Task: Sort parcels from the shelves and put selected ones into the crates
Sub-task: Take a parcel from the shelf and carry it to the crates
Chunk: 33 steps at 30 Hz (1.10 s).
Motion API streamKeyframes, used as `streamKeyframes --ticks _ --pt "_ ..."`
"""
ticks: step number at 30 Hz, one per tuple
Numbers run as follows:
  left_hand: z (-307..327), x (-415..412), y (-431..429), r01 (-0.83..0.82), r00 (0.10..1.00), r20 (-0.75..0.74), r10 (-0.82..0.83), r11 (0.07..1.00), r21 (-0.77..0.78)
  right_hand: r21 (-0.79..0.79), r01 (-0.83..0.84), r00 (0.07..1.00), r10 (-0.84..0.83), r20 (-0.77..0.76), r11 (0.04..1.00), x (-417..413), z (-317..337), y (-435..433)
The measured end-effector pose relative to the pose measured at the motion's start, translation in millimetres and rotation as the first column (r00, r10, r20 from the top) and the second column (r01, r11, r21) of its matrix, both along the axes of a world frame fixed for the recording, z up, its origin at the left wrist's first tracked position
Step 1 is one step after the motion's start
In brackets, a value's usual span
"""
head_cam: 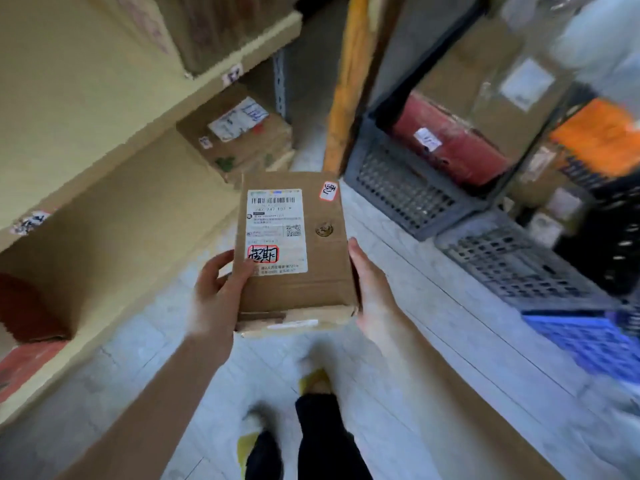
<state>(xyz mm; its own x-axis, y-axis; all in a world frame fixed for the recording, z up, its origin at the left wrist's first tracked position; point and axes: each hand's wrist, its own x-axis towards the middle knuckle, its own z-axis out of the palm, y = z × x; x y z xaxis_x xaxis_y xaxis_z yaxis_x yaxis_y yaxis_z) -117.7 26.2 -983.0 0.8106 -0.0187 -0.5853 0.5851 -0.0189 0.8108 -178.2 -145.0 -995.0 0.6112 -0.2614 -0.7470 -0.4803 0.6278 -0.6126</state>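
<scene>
A box is held between both hands. The left hand grips its left edge, thumb lying on the white label. The right hand clasps the right edge, its fingers hidden underneath. The label bears a barcode, blurred digits ending 747 151, a QR code and, just beside the left thumb, a red-bordered sticker with black handwritten characters. Grey crates stand beyond the right hand, and a shelf beyond the left.

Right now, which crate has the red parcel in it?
The far grey crate, beside the orange post: the red parcel sits inside it. The nearer grey crate and the blue crate show none.
</scene>
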Motion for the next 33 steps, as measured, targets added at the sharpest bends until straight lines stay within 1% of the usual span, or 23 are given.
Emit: streamKeyframes --ticks 3,5,8,11,15,18,24,27,30,31,33 --pt "42.3 -27.4 -64.2 0.16 0.986 -0.052 -0.16 0.987 -0.005 -0.018 0.136 0.99 -0.137 -0.025 0.991 -51.1 46.9 -56.4" --pt "67.4 -45.0 -109.0 0.258 0.964 -0.054 -0.259 0.966 -0.014 -0.039 0.238 0.97 -0.24 -0.038 0.97 -82.2 72.8 -94.8" --pt "93.4 -73.2 -182.4 0.383 0.923 -0.048 -0.383 0.924 -0.006 -0.107 0.37 0.919 -0.381 -0.1 0.923 -125.0 99.8 -153.8" --pt "106.9 -102.8 -262.0 0.467 0.883 -0.048 -0.467 0.884 -0.008 -0.126 0.473 0.863 -0.488 -0.133 0.872 -167.8 113.5 -219.8" --pt "117.8 -148.9 -359.7 0.548 0.835 -0.062 -0.547 0.837 -0.006 -0.139 0.53 0.825 -0.546 -0.144 0.837 -223.9 124.6 -305.4" --pt "122.7 -176.3 -424.0 0.605 0.792 -0.085 -0.604 0.796 -0.016 -0.144 0.57 0.803 -0.585 -0.11 0.809 -258.6 132.0 -359.1" --pt "119.6 -211.1 -523.3 0.688 0.722 -0.101 -0.684 0.725 0.012 -0.174 0.615 0.764 -0.636 -0.109 0.769 -305.4 133.1 -432.5" --pt "113.1 -224.9 -563.5 0.757 0.651 -0.131 -0.748 0.653 0.033 -0.192 0.642 0.733 -0.668 -0.127 0.742 -322.4 128.1 -463.4" --pt "101.4 -240.2 -603.2 0.816 0.573 -0.162 -0.803 0.578 0.021 -0.272 0.663 0.67 -0.714 -0.201 0.698 -338.0 114.9 -498.7" --pt "98.0 -245.5 -618.0 0.843 0.53 -0.174 -0.83 0.538 0.003 -0.306 0.667 0.647 -0.732 -0.214 0.679 -343.2 111.3 -511.6" --pt "88.9 -254.9 -651.3 0.906 0.409 -0.201 -0.89 0.423 -0.03 -0.373 0.671 0.607 -0.764 -0.219 0.64 -352.2 102.9 -541.6"
